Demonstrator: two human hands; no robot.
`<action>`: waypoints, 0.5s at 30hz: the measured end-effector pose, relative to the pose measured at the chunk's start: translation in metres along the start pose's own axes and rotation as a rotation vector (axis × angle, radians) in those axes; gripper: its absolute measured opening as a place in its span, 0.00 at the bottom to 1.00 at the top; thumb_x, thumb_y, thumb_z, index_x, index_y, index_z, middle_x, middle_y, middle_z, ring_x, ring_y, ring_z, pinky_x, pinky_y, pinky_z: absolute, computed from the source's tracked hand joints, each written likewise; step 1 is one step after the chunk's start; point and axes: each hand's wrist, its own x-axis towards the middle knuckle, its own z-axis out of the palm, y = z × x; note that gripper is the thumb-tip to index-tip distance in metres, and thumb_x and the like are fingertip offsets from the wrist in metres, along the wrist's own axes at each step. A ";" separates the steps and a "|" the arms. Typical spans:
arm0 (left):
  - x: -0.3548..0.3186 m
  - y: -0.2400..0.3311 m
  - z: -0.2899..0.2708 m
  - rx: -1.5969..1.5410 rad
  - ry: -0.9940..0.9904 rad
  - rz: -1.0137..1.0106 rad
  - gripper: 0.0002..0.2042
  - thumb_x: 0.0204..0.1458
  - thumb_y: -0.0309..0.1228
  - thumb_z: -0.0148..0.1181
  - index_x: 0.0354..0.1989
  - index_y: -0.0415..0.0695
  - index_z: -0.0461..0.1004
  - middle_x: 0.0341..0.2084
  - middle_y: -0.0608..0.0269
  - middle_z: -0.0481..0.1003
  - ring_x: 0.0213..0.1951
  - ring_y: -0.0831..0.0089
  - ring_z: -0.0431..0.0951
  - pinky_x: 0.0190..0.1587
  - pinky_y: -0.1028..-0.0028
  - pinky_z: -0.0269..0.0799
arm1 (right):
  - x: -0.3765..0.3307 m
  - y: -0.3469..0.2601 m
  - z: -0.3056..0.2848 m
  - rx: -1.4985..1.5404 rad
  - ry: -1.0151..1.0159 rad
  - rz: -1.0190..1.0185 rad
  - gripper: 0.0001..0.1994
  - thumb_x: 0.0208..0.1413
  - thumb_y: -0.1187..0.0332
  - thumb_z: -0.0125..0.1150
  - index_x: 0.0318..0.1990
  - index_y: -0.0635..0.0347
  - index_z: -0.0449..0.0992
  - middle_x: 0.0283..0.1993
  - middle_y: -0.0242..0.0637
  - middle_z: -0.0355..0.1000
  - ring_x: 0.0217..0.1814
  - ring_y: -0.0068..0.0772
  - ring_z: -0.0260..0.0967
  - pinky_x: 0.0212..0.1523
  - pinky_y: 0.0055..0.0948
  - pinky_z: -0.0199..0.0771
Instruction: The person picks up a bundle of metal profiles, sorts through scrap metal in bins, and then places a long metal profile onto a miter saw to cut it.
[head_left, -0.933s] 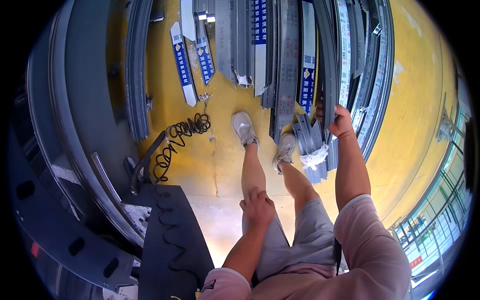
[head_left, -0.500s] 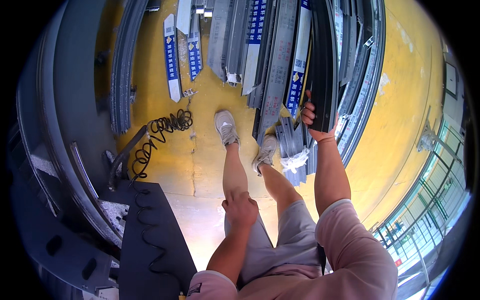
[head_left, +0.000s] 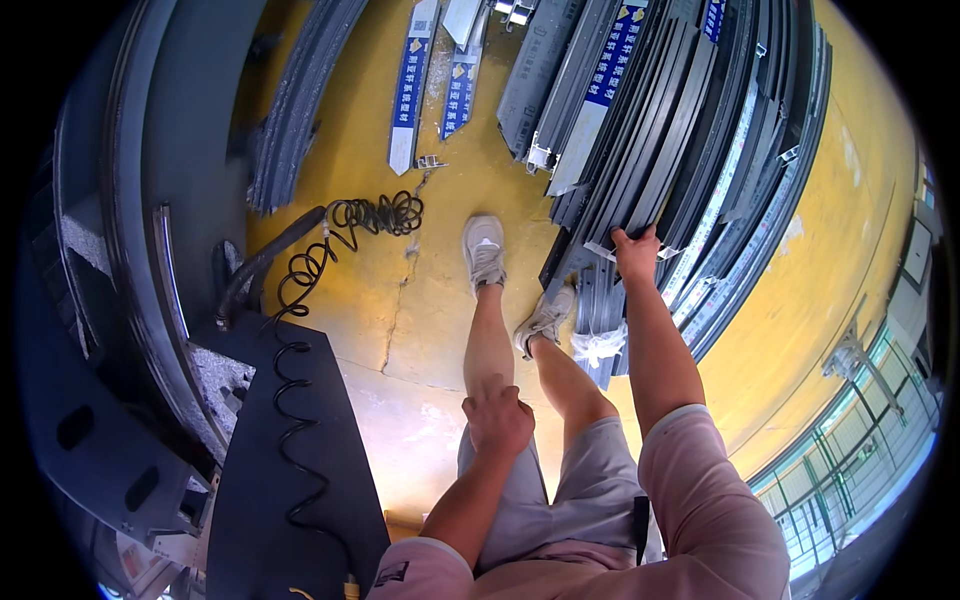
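My right hand [head_left: 637,255] reaches out at the end of my straight arm. Its fingers close on the near end of a long dark grey metal profile [head_left: 655,130] with lengthwise ridges and channels. This profile lies on the stack of similar profiles on the floor, and some fingertips are hidden at its end. My left hand [head_left: 500,422] rests on my left knee, fingers bent over it and a little apart, with no object in it. Just left of the right hand's forearm, a short bundle of profiles [head_left: 590,305] is wrapped with white plastic [head_left: 600,346].
More profiles with blue-and-white film [head_left: 410,95] lie farther left on the yellow floor [head_left: 440,300]. A black coiled hose [head_left: 375,214] hangs beside a dark machine panel [head_left: 290,460]. Green mesh fencing [head_left: 835,470] stands at the right. My shoes [head_left: 485,250] are near the stack.
The dark profile, raised in my right hand before, now lies lower on the stack with its ridged side showing. The right hand has shifted at its end. My left hand stays on the knee.
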 end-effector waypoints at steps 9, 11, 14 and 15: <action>0.009 -0.007 -0.015 -0.083 -0.058 -0.092 0.11 0.45 0.32 0.55 0.35 0.46 0.78 0.46 0.64 0.70 0.52 0.63 0.68 0.47 0.56 0.63 | -0.040 -0.066 0.017 -0.125 0.429 -0.531 0.32 0.48 0.69 0.57 0.64 0.60 0.58 0.64 0.47 0.59 0.64 0.48 0.59 0.61 0.41 0.61; 0.009 -0.007 -0.017 -0.088 -0.062 -0.098 0.11 0.45 0.32 0.55 0.36 0.46 0.78 0.45 0.65 0.70 0.52 0.64 0.68 0.47 0.56 0.62 | -0.042 -0.080 0.026 0.277 0.059 -0.473 0.25 0.52 0.68 0.56 0.59 0.62 0.65 0.56 0.46 0.68 0.55 0.41 0.68 0.55 0.35 0.67; 0.009 -0.008 -0.021 -0.073 -0.125 -0.107 0.11 0.46 0.32 0.54 0.38 0.47 0.79 0.51 0.65 0.70 0.57 0.65 0.66 0.50 0.55 0.62 | -0.051 -0.101 0.034 0.462 -0.348 -0.305 0.16 0.59 0.67 0.53 0.52 0.66 0.72 0.42 0.39 0.75 0.41 0.30 0.73 0.47 0.27 0.71; 0.010 -0.008 -0.022 -0.077 -0.133 -0.118 0.11 0.47 0.32 0.54 0.38 0.47 0.79 0.51 0.65 0.70 0.57 0.65 0.66 0.50 0.55 0.62 | -0.055 -0.110 0.034 0.456 -0.455 -0.242 0.15 0.62 0.66 0.52 0.49 0.67 0.74 0.37 0.36 0.77 0.36 0.26 0.74 0.44 0.25 0.72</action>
